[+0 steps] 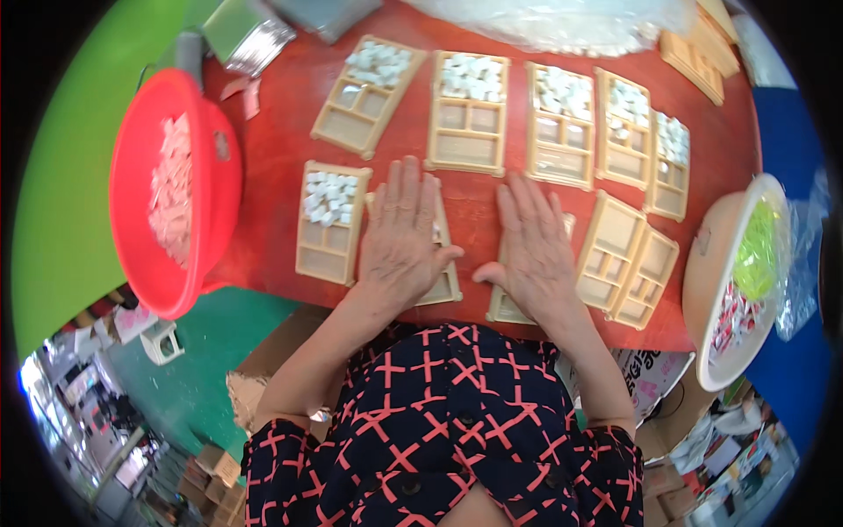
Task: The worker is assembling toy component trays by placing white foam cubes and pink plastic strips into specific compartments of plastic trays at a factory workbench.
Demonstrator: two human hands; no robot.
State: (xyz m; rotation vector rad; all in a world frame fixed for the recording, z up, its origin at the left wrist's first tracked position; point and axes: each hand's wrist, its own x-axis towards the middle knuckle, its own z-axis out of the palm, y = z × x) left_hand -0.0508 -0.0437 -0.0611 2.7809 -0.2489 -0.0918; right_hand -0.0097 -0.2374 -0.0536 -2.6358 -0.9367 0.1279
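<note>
My left hand (402, 230) lies open, palm down, over a beige compartment tray (446, 283), its fingers stretched toward the far side of the table. Most of that tray is hidden beneath it, with a little white showing at its edge. Over another beige tray (507, 306) my right hand (536, 241) is spread flat in the same way, thumb pointing inward. Neither hand grips anything; whether the palms press on the trays, I cannot tell. Just left of my left hand stands a tray with white cubes (329, 198) in its far compartment.
Several similar trays (465, 147) with white cubes stand farther back on the red table (272, 114). Two trays (610, 246) overlap at right. A red basin (224, 198) of pink pieces stands left; a white basin (709, 263) with green and red-white packets stands right. Clear plastic sheeting (553, 26) lies behind.
</note>
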